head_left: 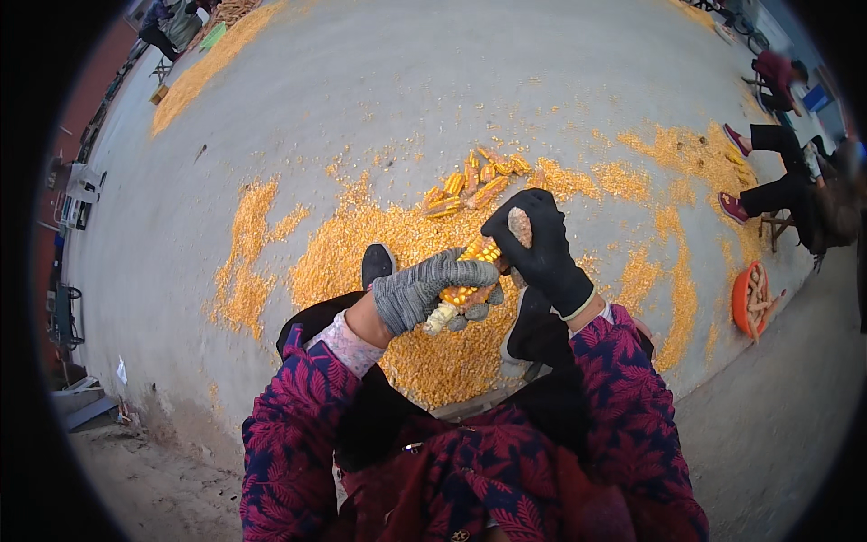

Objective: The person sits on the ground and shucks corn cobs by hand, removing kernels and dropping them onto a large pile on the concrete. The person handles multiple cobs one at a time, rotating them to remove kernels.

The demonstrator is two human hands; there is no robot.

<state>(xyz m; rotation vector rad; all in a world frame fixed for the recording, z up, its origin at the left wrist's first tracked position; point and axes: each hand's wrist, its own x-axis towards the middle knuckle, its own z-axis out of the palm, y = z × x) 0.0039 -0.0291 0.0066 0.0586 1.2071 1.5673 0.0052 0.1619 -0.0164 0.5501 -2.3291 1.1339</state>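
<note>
My left hand (424,289), in a grey knit glove, is wrapped around a yellow corn cob (470,271) that is partly stripped of kernels. My right hand (537,248), in a black glove, grips the cob's upper end, where the bare pale core (519,226) shows. Both hands hold the cob above a wide spread of loose yellow kernels (424,352) on the concrete ground. My dark shoes (377,264) rest among the kernels.
A small heap of whole cobs (474,181) lies just beyond the hands. An orange basin (750,298) with stripped cores stands at right. Another person (795,190) sits at the far right. More kernels (203,72) are spread far left.
</note>
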